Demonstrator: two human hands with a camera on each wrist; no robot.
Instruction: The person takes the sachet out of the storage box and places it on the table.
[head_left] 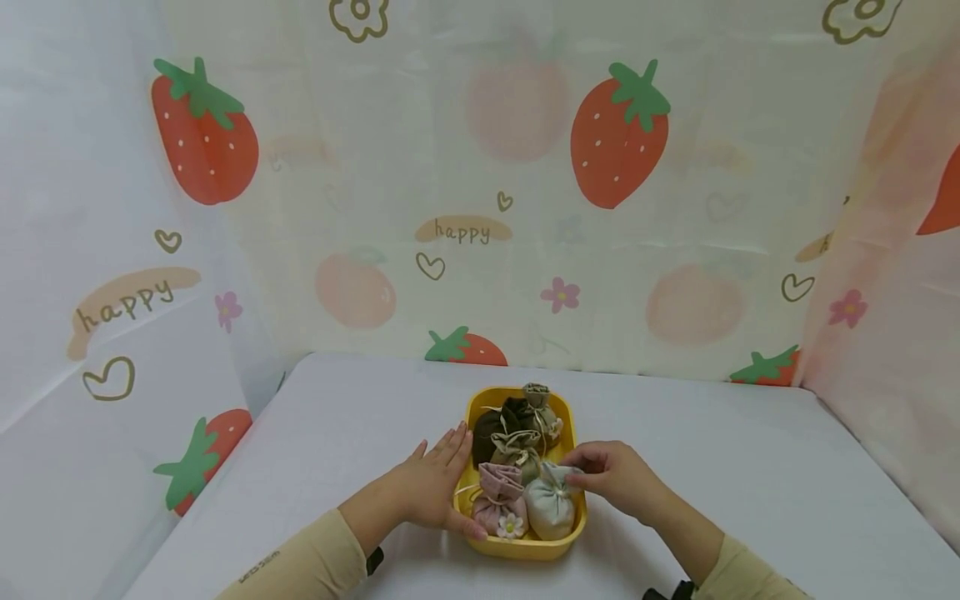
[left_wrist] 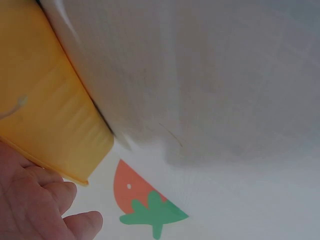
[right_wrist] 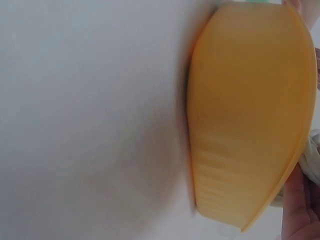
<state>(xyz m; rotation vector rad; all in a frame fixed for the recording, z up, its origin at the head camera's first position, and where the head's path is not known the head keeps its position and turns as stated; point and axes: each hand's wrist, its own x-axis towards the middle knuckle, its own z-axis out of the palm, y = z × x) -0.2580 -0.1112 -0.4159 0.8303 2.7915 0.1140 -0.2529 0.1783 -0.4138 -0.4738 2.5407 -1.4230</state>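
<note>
A yellow plastic basket (head_left: pixel 528 550) holds several small drawstring pouches. At its near right lies a pale blue-white pouch (head_left: pixel 551 510), whose gathered top my right hand (head_left: pixel 618 482) pinches between thumb and fingers. My left hand (head_left: pixel 429 487) rests along the basket's left rim with fingers extended and thumb near the front left corner. Beside the pale pouch sits a pink pouch (head_left: pixel 495 510) with a white flower. Behind them are an olive-brown pouch (head_left: pixel 516 448), a dark brown pouch (head_left: pixel 487 433) and a taupe pouch (head_left: pixel 546 421). In the right wrist view the basket wall (right_wrist: pixel 245 110) hides most of the contents.
The basket stands on a white-covered table (head_left: pixel 360 400). A printed curtain (head_left: pixel 480 283) with strawberries and "happy" lettering encloses the back and sides. Dark straps show near both sleeves (head_left: pixel 311 558).
</note>
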